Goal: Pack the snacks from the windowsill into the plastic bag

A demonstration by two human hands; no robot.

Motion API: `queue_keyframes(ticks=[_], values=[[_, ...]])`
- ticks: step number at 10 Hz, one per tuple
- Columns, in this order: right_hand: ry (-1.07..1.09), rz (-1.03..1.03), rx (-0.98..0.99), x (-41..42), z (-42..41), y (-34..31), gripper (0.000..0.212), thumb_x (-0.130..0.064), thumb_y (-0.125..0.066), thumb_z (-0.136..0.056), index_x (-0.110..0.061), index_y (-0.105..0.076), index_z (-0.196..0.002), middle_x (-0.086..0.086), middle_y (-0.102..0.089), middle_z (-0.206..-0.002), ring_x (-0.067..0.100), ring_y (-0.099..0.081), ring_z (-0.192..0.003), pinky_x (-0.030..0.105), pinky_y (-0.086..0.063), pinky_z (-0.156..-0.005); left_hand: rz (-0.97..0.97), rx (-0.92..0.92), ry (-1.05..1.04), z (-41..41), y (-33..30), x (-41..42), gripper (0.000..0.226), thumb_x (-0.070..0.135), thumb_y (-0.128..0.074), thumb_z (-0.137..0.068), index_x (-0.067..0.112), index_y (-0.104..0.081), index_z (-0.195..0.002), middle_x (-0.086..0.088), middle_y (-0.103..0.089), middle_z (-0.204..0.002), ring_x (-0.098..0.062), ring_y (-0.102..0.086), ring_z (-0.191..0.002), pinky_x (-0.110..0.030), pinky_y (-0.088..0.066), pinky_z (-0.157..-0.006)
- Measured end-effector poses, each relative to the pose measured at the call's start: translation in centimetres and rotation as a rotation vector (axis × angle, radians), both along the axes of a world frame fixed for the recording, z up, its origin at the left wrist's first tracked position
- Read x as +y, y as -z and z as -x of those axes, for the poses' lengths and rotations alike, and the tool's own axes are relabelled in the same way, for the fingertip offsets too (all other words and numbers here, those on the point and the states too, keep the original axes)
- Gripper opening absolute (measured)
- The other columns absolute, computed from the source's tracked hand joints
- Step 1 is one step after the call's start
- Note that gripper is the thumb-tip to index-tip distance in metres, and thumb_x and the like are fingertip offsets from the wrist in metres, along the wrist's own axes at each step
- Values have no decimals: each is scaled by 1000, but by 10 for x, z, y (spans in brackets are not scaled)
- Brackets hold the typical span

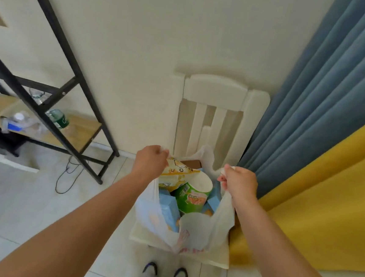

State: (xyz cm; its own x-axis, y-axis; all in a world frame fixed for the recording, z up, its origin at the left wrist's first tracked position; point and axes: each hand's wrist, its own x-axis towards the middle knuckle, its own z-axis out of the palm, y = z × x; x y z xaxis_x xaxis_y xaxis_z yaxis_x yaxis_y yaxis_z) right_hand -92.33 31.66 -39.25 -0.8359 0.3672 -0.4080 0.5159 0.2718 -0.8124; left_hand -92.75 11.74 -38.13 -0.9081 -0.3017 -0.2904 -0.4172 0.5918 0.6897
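Observation:
A thin white plastic bag [218, 225] rests on the seat of a white wooden chair [216, 92] in front of me, its mouth held wide. My left hand [150, 162] is shut on the bag's left handle and my right hand [240, 183] is shut on its right handle. Inside the bag lie a green cup of noodles [190, 198] on its side, a yellow snack packet [177, 171], light blue boxes [170, 208] and a brown box edge at the back. The windowsill is out of view.
A blue curtain [327, 89] and a yellow cloth [330, 206] hang at the right. A black metal shelf [55, 96] with bottles stands at the left, a black cable on the floor beneath it. My feet [165, 271] stand on pale floor tiles.

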Motion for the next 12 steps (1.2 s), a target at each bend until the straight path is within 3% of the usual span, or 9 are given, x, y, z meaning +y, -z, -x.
queue_keyframes(ticks=[2, 4, 5, 7, 8, 9, 10, 11, 12], values=[[29, -9, 0, 15, 49, 5, 29, -23, -51, -94, -6, -65, -74, 3, -66, -65, 10, -55, -53, 27, -48, -64, -34, 31, 17, 54, 12, 15, 31, 25, -41, -97, 9, -65, -84, 6, -61, -70, -13, -54, -70, -25, -39, -60], [43, -32, 27, 11, 73, 18, 27, -26, -49, -96, -9, -66, -84, -4, -63, -66, 5, -55, -56, 19, -46, -60, -76, 37, 5, 81, 30, 19, 34, 30, -36, -99, 15, -58, -79, 7, -59, -71, -14, -53, -71, -27, -38, -67], [33, -54, 27, 9, 81, 26, 29, -27, -47, -96, -9, -66, -83, -4, -63, -66, 5, -55, -58, 19, -45, -59, -82, 15, 5, 88, 43, 22, 37, 29, -35, -100, 13, -59, -77, 0, -64, -80, -15, -54, -71, -26, -39, -60], [19, -31, 32, 5, 88, 40, 23, -26, -49, -96, -12, -67, -92, 1, -67, -75, 7, -59, -61, 27, -52, -71, -43, -40, 44, 94, 63, 23, 35, 30, -35, -100, 11, -63, -89, -1, -68, -87, -21, -59, -86, -28, -42, -74], [-36, -73, -5, 6, 91, 43, 24, -27, -47, -96, -13, -67, -97, -1, -67, -78, 7, -60, -68, 28, -49, -75, 111, -107, 112, 98, 66, 19, 35, 28, -33, -99, 13, -64, -96, -6, -68, -99, -25, -59, -91, -31, -44, -78], [-117, -183, -35, 2, 88, 45, 34, -31, -42, -96, -10, -66, -107, 6, -69, -98, 22, -60, -89, 33, -46, -78, 175, -200, 175, 96, 66, 21, 34, 32, -35, -100, 12, -60, -113, -13, -63, -111, -29, -57, -104, -35, -46, -86], [-183, -312, -30, -2, 80, 46, 39, -34, -42, -97, -15, -54, -129, 9, -63, -119, 27, -57, -107, 37, -47, -86, 158, -201, 208, 90, 69, 27, 43, 26, -47, -97, 7, -41, -136, -14, -52, -133, -30, -48, -123, -36, -39, -98], [-226, -357, -4, -2, 75, 48, 39, -33, -45, -97, -17, -50, -132, 5, -58, -126, 25, -55, -112, 33, -45, -86, 64, -198, 143, 83, 77, 27, 63, 20, -53, -93, 6, -22, -147, -13, -44, -142, -28, -41, -130, -35, -34, -104], [-297, -485, 79, 3, 64, 46, 45, -33, -47, -95, -17, -43, -137, 5, -47, -135, 24, -45, -123, 37, -41, -99, 112, -169, 101, 69, 80, 23, 73, 23, -54, -92, 10, -12, -150, -12, -31, -149, -28, -32, -136, -39, -33, -107]])
